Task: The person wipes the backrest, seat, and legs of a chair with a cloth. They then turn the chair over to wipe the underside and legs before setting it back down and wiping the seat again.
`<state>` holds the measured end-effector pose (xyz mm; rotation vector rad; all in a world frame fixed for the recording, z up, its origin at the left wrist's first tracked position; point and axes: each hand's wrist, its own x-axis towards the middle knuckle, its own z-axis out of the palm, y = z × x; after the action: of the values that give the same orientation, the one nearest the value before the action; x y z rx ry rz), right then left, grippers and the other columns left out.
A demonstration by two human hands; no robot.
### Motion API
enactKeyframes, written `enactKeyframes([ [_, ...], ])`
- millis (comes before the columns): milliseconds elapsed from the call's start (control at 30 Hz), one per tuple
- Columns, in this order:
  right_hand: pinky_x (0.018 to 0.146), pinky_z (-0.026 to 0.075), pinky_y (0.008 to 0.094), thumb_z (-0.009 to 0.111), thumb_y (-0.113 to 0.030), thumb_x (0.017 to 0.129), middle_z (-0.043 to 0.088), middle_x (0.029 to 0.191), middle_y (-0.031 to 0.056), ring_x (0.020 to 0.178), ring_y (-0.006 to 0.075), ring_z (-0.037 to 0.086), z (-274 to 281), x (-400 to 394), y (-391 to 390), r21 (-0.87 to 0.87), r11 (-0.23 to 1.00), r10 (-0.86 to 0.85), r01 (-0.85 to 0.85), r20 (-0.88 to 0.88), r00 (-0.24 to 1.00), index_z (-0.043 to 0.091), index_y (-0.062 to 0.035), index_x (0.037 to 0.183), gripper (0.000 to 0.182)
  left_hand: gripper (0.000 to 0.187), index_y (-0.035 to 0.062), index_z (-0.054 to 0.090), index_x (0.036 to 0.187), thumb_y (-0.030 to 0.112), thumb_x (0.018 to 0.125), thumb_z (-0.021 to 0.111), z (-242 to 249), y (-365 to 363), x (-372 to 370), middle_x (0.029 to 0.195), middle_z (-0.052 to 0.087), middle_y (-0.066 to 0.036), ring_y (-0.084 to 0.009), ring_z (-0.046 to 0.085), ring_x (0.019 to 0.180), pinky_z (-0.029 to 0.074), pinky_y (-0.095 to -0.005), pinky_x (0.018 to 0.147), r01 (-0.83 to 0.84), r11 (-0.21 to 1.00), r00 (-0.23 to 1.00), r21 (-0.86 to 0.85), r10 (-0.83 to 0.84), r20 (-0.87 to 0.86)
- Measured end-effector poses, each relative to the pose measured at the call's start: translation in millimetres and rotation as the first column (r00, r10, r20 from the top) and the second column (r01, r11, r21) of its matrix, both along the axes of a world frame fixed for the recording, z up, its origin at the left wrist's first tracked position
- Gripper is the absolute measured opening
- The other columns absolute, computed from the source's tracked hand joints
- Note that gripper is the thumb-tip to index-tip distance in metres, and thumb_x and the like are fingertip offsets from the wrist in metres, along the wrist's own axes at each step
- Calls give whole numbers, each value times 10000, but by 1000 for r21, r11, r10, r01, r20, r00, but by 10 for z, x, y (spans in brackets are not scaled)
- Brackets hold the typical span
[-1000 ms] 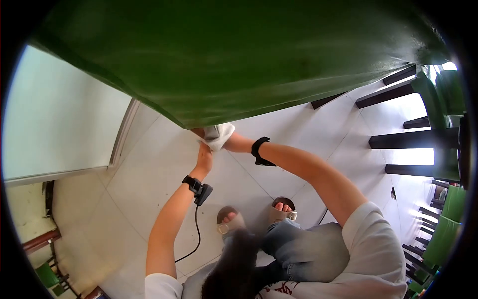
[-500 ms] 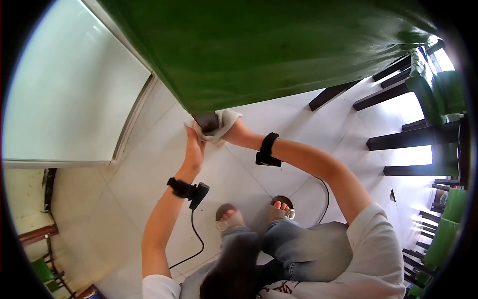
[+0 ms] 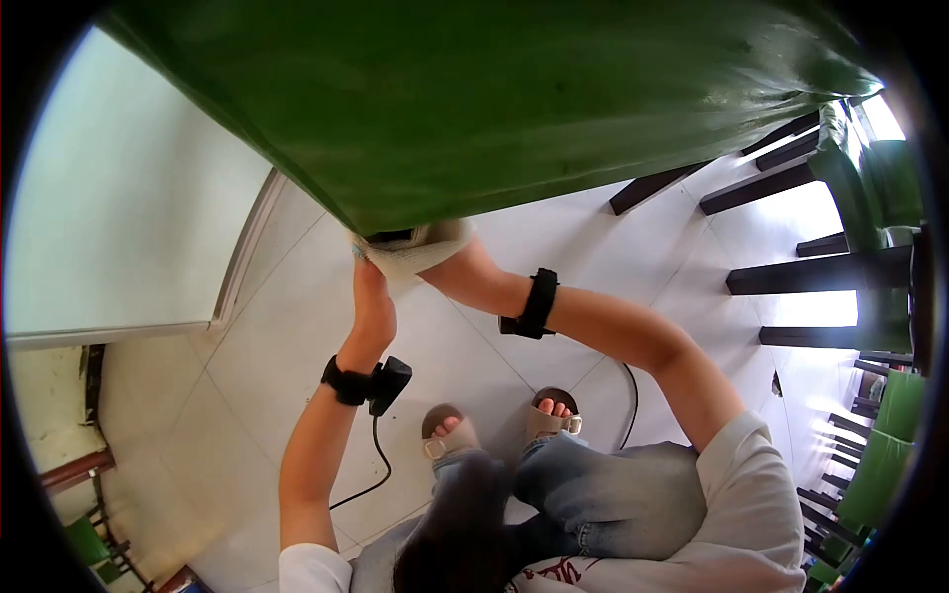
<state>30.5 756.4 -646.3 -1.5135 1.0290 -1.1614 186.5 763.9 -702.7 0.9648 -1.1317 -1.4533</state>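
Observation:
A pale, whitish cloth (image 3: 403, 262) is wrapped around a dark table leg (image 3: 391, 236) just under the corner of the green-covered table (image 3: 534, 109). From the left side, my left hand (image 3: 370, 280) presses the cloth with its fingers closed in on it; the fingertips are mostly hidden. My right hand (image 3: 463, 263) grips the cloth from the right, its fingers covered by the fabric and the table's edge. Each wrist carries a black strap with a small box and a cable.
A white cabinet-like panel (image 3: 138, 198) stands to the left of the table. Dark chair legs (image 3: 811, 277) and green covers line the right side. My sandalled feet (image 3: 554, 413) are on the light tiled floor (image 3: 297, 385) below my hands.
Both hands and the cloth have shifted slightly up the leg toward the table's underside, covering more of it. The green table edge now sits a little lower and further left in view.

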Motion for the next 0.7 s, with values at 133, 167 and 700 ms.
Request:
enactKeyframes([
  [133, 748, 468, 323, 693, -127, 767, 580, 1005, 68, 899, 211, 555, -441, 24, 37, 19, 1000, 4, -2, -87, 996, 532, -59, 1093, 370, 613, 108, 106, 1427, 486, 961, 231, -402, -3, 20, 1473, 160, -26, -178, 148, 1355, 119, -351, 1110, 107, 990, 994, -97, -110, -20],
  [167, 778, 454, 341, 707, -151, 758, 569, 1045, 86, 939, 251, 546, -587, -1, 40, 77, 997, 33, -23, -135, 990, 519, -74, 1126, 420, 614, 106, 126, 1426, 491, 960, 233, -417, 15, -1, 1463, 190, -39, -178, 178, 1344, 140, -349, 1104, 119, 991, 992, -64, -121, -28],
  [700, 759, 457, 355, 640, -265, 779, 605, 971, 120, 914, 303, 554, -1550, -25, -44, 104, 994, 31, 20, -466, 884, 596, -95, 970, 259, 491, 30, 351, 1342, 358, 986, 268, -1253, -163, 208, 1327, 426, -79, -174, 403, 1202, 303, -313, 1019, 319, 926, 927, 200, -349, 136],
])
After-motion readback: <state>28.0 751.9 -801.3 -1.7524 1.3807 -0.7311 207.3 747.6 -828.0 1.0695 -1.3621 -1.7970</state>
